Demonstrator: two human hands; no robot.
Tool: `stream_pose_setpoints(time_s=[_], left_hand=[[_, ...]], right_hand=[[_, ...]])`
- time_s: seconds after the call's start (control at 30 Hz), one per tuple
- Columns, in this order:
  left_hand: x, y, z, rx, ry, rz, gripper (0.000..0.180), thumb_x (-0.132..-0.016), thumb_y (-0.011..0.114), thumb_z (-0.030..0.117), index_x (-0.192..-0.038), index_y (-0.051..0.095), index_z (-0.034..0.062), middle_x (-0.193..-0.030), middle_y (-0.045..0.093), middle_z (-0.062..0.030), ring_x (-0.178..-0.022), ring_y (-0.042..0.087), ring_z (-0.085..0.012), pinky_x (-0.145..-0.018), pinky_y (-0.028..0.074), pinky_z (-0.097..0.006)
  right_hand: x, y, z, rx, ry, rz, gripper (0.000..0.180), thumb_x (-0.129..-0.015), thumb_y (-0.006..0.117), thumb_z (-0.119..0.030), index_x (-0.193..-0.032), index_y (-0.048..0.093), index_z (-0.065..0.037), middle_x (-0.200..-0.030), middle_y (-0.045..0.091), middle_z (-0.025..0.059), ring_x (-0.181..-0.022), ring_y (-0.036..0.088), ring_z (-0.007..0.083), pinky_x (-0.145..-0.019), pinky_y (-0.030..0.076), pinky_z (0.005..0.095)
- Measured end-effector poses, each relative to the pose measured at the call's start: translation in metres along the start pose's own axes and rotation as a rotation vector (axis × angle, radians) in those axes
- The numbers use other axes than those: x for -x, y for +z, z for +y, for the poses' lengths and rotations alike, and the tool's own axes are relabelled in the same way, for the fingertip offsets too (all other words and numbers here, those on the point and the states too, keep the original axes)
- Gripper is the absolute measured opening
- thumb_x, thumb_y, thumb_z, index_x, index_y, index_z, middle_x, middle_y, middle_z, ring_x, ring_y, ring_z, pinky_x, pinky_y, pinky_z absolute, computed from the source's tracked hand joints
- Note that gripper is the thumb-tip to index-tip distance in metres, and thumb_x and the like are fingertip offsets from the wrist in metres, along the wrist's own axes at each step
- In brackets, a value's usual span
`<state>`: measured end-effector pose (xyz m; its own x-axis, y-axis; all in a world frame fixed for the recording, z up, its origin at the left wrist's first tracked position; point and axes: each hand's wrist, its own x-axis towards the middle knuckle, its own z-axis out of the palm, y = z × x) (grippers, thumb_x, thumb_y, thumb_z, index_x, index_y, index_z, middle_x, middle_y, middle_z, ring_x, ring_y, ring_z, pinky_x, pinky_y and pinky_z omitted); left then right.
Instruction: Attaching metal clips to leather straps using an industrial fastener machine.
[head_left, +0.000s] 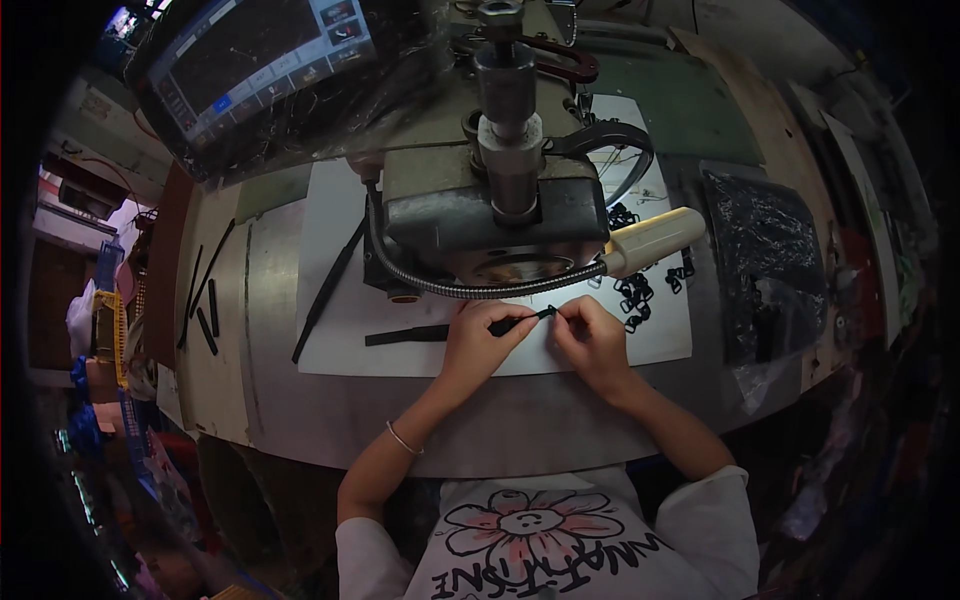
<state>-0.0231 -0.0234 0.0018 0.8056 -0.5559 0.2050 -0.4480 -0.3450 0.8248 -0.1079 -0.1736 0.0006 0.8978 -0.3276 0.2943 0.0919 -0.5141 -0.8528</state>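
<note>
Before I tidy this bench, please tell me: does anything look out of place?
Nothing looks clearly damaged. Small black pieces lie scattered beyond the right hand, and black strips at far left lie at uneven angles, so both look untidy.

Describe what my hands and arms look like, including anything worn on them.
Both the left hand and right hand are bare, without gloves. A thin, pale, metallic-looking bangle circles the left wrist area; none shows on the right. The forearms are uncovered, and loose white short sleeves cover the upper arms. No cables or markings are visible on either arm.
</note>
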Motion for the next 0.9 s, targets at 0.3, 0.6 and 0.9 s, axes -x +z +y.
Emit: stream_pose_setpoints(time_s=[0.3, 0.6, 0.9], left_hand=[[0.0032, 0.0038, -0.0025, -0.042, -0.037, -0.036, 0.012, -0.072, 0.071, 0.021, -0.075, 0.068, 0.0101, -0.077, 0.066, 0.0005, -0.075, 0.059, -0.0139, -0.079, 0.035, -0.029], [0.0038, 0.0046, -0.0019, -0.005, 0.040, -0.004, 0.009, -0.072, 0.071, 0.017, -0.079, 0.070, 0.0109, -0.072, 0.064, 0.0010, -0.071, 0.055, -0.0134, -0.081, 0.034, -0.029], [0.0040, 0.0050, 0.0005, -0.024, 0.015, 0.016, 0.008, -0.072, 0.071, 0.017, -0.077, 0.069, 0.0102, -0.071, 0.064, 0.0014, -0.069, 0.055, -0.0130, -0.081, 0.034, -0.029]], right_hand=[[0.0024, 0.0061, -0.0019, 0.156, -0.187, 0.009, 0.013, -0.072, 0.062, 0.001, -0.076, 0.049, -0.001, -0.069, 0.052, 0.0111, -0.059, 0.054, 0.0253, -0.053, 0.044, 0.0327], [0.0022, 0.0046, -0.0007, 0.229, -0.240, -0.008, 0.014, -0.072, 0.064, 0.003, -0.081, 0.053, 0.002, -0.076, 0.057, 0.0129, -0.063, 0.058, 0.0243, -0.055, 0.048, 0.0300], [-0.0011, 0.0051, -0.0034, 0.214, -0.282, -0.012, 0.015, -0.070, 0.063, 0.002, -0.078, 0.050, 0.000, -0.075, 0.055, 0.0118, -0.068, 0.057, 0.0271, -0.058, 0.047, 0.0336]])
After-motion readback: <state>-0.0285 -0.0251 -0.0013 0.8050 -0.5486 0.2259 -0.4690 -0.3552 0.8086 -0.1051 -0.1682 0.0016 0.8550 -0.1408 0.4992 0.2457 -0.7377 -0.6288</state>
